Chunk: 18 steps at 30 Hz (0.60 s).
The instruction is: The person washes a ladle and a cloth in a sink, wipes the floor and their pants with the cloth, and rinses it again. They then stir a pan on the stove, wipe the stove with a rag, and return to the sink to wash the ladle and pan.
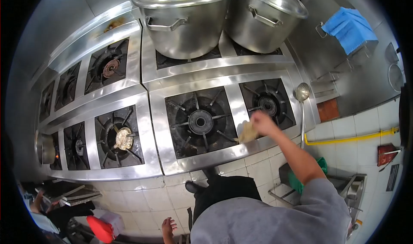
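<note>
My right hand (262, 122) is closed on a tan cloth (248, 133), which touches the steel stove top (234, 93) between the two front burners on the right. Close by the hand is a front burner (267, 105) with a black grate; a larger front burner (200, 121) lies to the left of the cloth. Low in the view, beside my body, hangs my left hand (169, 226), fingers loosely apart and nothing in them. Along the stove's right edge rests a long-handled ladle (302, 92).
Two large lidded pots (185, 29) (264, 22) stand on the back burners. A small pot (45, 148) sits at far left, near a flame. A yellow pipe (352, 137) runs along the right wall. Another person (47, 218) is at lower left, near a red object (100, 229).
</note>
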{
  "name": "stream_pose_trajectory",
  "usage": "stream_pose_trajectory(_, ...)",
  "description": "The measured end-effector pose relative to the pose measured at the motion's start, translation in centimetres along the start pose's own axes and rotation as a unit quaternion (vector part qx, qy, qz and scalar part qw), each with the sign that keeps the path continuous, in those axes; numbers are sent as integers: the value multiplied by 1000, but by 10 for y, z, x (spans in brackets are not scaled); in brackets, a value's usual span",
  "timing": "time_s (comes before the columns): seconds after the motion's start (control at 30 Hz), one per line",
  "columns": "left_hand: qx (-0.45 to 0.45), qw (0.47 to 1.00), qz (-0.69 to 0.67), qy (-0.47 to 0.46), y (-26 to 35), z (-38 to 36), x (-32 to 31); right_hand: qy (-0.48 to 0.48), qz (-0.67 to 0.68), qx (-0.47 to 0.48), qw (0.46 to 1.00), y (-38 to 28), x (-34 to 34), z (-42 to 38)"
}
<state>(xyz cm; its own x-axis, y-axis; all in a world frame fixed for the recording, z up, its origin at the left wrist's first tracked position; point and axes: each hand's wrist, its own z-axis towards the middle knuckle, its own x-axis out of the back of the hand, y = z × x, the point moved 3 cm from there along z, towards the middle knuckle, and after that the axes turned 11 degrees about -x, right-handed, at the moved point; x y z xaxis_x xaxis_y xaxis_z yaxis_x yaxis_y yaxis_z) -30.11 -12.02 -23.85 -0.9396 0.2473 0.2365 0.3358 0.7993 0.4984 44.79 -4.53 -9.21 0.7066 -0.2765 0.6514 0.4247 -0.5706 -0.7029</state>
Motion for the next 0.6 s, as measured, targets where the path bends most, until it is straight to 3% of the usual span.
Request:
stream_pose_trajectory(0.03, 1, 1000, -3, 6, 2, -1, 7, 90, -75, 85, 989, -39, 25, 18)
stream_pose_trajectory(0.1, 7, 1000, 7, 16, 4, -4, 25, 186, -93, 54, 977, -62, 42, 67)
stream_pose_trajectory(0.17, 16, 999, 10, 27, -3, -8, 42, 286, -139, 145, 937, -37, 31, 131)
stream_pose_trajectory(0.2, 9, 999, -3, 39, -6, -18, 54, 284, -140, 142, 938, -28, 15, 152)
stream_pose_trajectory(0.27, 3, 998, -20, 58, -12, -29, 60, 442, -259, 42, 858, -28, -16, 181)
stream_pose_trajectory(0.3, 16, 997, -37, 71, -21, -39, 67, 432, -254, 47, 864, -43, -20, 185)
stream_pose_trajectory(0.37, 41, 989, -71, 124, -43, -65, 77, 242, -181, 80, 950, -81, -47, 195)
stream_pose_trajectory(0.5, 59, 988, -77, 116, -94, -83, 65, 171, -91, 172, 966, -164, -143, 197)
stream_pose_trajectory(0.6, 120, 983, -62, 124, -109, -80, 48, 124, -32, 253, 959, -225, -208, 199)
